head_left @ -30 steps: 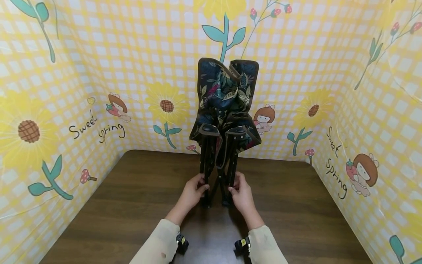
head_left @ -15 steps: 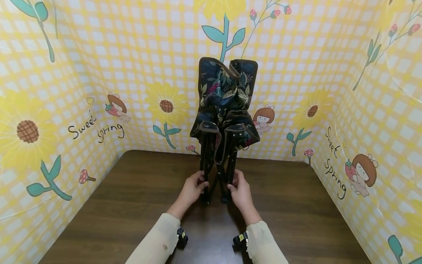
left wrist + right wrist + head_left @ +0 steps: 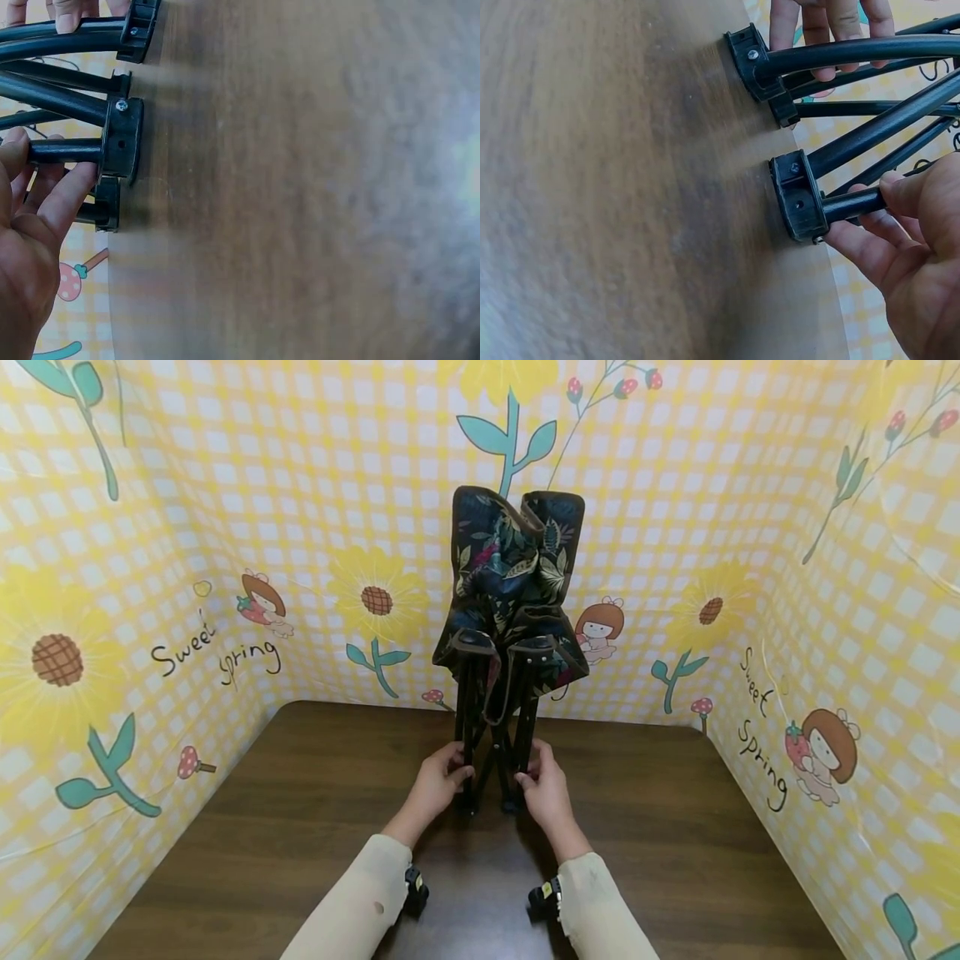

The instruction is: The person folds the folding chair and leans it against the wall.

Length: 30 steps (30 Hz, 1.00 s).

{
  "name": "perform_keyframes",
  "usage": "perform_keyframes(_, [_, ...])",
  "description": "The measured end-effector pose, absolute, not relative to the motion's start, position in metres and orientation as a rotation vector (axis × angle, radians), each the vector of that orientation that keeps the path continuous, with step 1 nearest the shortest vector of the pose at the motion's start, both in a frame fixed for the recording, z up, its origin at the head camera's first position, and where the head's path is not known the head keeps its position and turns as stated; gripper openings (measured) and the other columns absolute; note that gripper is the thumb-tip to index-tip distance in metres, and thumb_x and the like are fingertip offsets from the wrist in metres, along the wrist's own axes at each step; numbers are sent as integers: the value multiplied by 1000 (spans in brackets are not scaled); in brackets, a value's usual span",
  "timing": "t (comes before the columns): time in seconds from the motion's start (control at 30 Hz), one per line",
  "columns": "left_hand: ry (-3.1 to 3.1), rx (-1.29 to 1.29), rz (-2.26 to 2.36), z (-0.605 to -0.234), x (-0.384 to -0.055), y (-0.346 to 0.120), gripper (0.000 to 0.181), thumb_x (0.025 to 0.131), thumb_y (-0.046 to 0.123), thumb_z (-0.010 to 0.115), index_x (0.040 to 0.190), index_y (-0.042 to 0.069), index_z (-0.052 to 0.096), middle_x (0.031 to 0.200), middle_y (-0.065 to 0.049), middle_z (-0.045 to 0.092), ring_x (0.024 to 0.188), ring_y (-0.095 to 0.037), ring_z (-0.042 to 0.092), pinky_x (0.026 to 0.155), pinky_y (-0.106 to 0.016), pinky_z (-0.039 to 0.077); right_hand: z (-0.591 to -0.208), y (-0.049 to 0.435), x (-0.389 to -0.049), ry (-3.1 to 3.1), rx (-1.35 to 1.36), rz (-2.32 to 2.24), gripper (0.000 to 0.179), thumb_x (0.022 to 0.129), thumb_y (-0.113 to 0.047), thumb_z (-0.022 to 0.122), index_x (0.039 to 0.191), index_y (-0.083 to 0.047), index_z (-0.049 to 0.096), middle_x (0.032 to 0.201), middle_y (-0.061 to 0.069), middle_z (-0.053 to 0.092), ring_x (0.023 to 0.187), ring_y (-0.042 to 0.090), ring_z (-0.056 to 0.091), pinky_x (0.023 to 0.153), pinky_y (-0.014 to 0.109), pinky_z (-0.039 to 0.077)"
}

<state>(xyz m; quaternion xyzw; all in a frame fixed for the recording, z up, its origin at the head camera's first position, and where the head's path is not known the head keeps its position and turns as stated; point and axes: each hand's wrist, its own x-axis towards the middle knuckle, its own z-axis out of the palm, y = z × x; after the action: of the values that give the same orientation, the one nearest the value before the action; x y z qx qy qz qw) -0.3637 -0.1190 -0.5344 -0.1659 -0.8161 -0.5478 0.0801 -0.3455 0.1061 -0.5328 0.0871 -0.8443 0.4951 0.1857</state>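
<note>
A folded camping chair (image 3: 517, 560) with dark floral fabric and black tube legs stands upright at the back of the table in the head view. My left hand (image 3: 437, 783) grips its left leg low down, just above the foot. On the other side my right hand (image 3: 547, 783) pinches the right leg at about the same height. Black plastic feet (image 3: 122, 139) end the tubes, right at the tabletop in the left wrist view. In the right wrist view, thumb and fingers curl round a leg tube (image 3: 855, 201) beside its bracket foot (image 3: 799, 196).
The brown wooden table (image 3: 300, 860) spreads out in front of the chair and to both sides. A yellow checked cloth wall (image 3: 315, 493) with printed flowers encloses the back and sides, close behind the chair.
The chair and both hands have shifted slightly away from me, toward the back wall. Both hands keep their hold on the legs.
</note>
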Motion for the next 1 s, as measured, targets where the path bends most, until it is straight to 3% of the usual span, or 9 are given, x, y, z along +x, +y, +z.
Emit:
perform_keyframes(0.73, [-2448, -496, -1614, -536, -375, -118, 35, 98, 0, 66, 133, 3, 61, 102, -11, 67, 91, -23, 70, 67, -30, 62, -537, 109, -362, -2406, 246, 1405, 61, 91, 3, 74, 143, -14, 48, 91, 7, 67, 83, 21, 66, 74, 39, 57])
perform_keyframes(1.0, [-2455, -515, -1510, -536, -380, -118, 38, 99, 2, 65, 136, 1, 58, 101, -13, 68, 79, -24, 69, 64, -30, 60, -537, 107, -369, -2413, 209, 1390, 61, 92, 1, 74, 144, -15, 48, 95, 11, 65, 89, 25, 66, 80, 43, 56])
